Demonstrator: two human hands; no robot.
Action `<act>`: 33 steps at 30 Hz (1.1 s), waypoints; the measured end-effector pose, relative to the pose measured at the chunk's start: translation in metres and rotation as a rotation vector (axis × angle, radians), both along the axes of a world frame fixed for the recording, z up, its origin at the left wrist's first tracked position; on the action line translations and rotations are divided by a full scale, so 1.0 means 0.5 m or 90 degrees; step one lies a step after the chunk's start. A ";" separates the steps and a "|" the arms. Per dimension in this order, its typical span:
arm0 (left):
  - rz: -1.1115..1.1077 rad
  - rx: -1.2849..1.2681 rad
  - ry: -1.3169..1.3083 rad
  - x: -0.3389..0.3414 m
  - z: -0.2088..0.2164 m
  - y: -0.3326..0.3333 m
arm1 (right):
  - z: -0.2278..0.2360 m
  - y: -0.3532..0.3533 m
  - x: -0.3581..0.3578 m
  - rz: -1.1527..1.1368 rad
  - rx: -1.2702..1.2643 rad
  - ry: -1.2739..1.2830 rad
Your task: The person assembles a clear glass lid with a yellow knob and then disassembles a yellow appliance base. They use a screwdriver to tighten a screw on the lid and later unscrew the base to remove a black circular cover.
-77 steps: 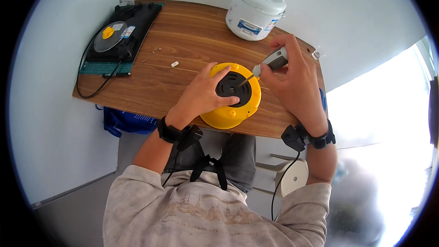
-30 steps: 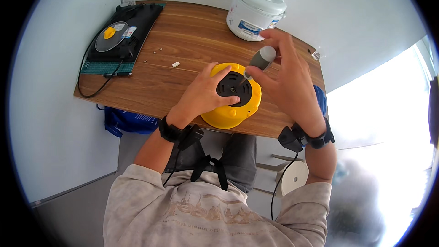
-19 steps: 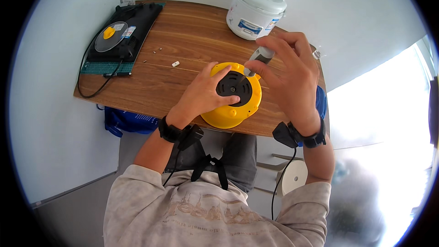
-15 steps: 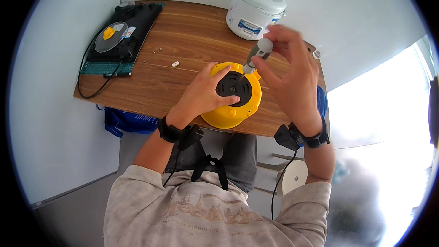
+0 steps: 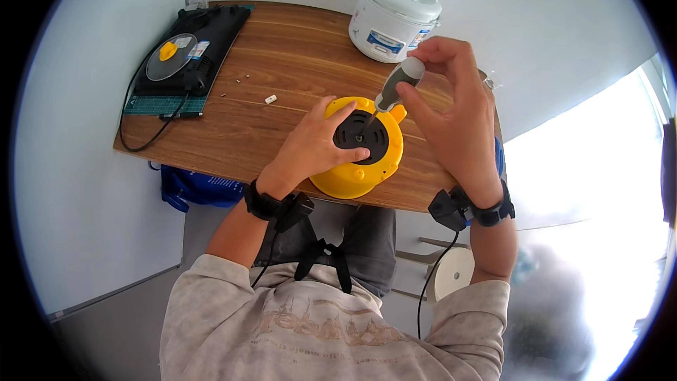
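Observation:
A yellow round appliance housing [image 5: 343, 183] lies on the table's near edge with its black slotted base plate [image 5: 379, 142] facing up. My left hand [image 5: 305, 144] grips it from the left, thumb and fingers spread over the plate and rim. In my right hand [image 5: 462, 120], between thumb and fingers, is a screwdriver [image 5: 398, 85] with a grey handle. It slants down to the left, its thin shaft reaching toward the recessed hole at the plate's middle. Whether the tip sits in a screw is too small to tell.
A white rice cooker [image 5: 395, 17] stands at the back right of the wooden table [image 5: 296, 42]. To the left, a flat black appliance [image 5: 222, 42] and a glass lid [image 5: 162, 67] rest on a green cutting mat [image 5: 151, 104]. A small white piece [image 5: 271, 99] and tiny parts lie between.
My right hand has turned and shifted slightly right, its fingers changing their hold on the screwdriver handle. My left hand and the yellow housing stay put.

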State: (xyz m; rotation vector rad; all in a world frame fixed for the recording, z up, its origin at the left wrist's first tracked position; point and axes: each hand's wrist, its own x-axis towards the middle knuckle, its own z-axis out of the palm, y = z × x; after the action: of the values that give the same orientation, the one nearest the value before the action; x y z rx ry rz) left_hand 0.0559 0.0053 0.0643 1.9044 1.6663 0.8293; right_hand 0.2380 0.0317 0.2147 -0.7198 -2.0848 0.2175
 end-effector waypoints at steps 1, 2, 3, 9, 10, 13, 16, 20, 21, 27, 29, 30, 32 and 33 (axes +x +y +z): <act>0.004 0.001 0.003 0.000 -0.002 0.000 | 0.001 0.000 0.000 -0.006 0.002 -0.020; 0.008 0.003 0.006 -0.001 -0.003 -0.001 | 0.003 -0.001 0.002 -0.013 0.005 -0.041; 0.009 0.003 0.007 -0.001 -0.004 -0.001 | 0.004 -0.001 0.003 -0.020 0.007 -0.061; 0.007 -0.002 0.009 -0.002 -0.002 0.000 | 0.008 0.001 0.007 -0.044 0.059 -0.101; 0.006 -0.005 0.008 -0.001 0.001 -0.001 | 0.008 0.002 0.010 -0.040 0.054 -0.098; 0.008 -0.004 0.014 0.000 0.000 -0.001 | 0.009 0.006 0.010 -0.022 0.029 -0.059; 0.012 -0.001 0.021 0.000 -0.002 0.000 | 0.008 0.004 0.004 -0.006 0.009 -0.025; 0.012 -0.008 0.028 0.000 -0.001 0.001 | 0.009 0.004 0.010 0.007 0.047 -0.104; 0.010 -0.005 0.024 0.000 -0.002 0.001 | 0.009 0.003 0.011 0.017 0.054 -0.113; 0.011 -0.006 0.015 0.001 -0.001 0.001 | -0.004 0.007 0.009 0.056 -0.098 0.023; 0.013 -0.003 0.013 0.000 -0.001 0.000 | -0.005 0.008 0.008 0.057 -0.100 -0.003; 0.012 -0.002 0.015 -0.001 -0.003 0.000 | -0.006 0.009 0.007 0.057 -0.101 -0.015; 0.009 0.002 0.018 -0.001 -0.006 0.001 | -0.008 0.011 0.010 0.063 -0.039 -0.055; 0.009 -0.005 0.023 0.000 -0.003 0.001 | -0.009 0.012 0.011 0.066 -0.008 -0.075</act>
State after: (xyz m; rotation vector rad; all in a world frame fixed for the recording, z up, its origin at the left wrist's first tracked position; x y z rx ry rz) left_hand 0.0558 0.0056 0.0630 1.9159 1.7029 0.7974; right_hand 0.2435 0.0377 0.2104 -0.6468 -2.2371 0.2510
